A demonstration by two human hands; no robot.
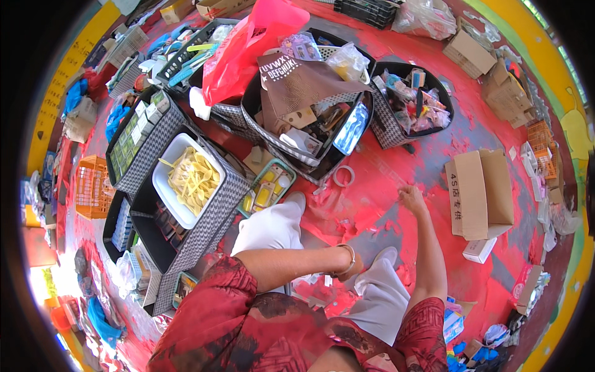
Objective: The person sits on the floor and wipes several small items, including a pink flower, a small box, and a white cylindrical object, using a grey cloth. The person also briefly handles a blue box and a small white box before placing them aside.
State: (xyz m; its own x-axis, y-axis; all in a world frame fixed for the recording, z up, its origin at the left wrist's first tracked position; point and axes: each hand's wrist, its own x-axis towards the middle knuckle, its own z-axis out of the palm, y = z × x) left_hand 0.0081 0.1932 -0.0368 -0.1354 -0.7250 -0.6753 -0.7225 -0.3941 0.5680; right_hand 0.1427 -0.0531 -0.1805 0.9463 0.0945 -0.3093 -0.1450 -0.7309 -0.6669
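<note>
My right hand (412, 199) hangs over the red, worn floor, left of an open cardboard box (466, 195) and apart from it. Its fingers are curled in; whether anything small is inside does not show. In front of my body, between my white-trousered knees, is my left hand (353, 265), with a bangle (349, 251) at the wrist. Its fingers are too small and hidden to read. A roll of tape (343, 176) lies on the floor ahead of my feet. Nearby stands a black-lined patterned bin (253, 105), holding mixed goods under a brown printed bag (304, 87).
To my left, patterned bins hold a white tub (162, 186) of yellow strips and stacked green packs (133, 133). A pink-red plastic bag (245, 53) rises behind. A smaller bin (387, 127) of packets stands ahead. An orange crate (93, 186) and cartons (468, 53) line the edges.
</note>
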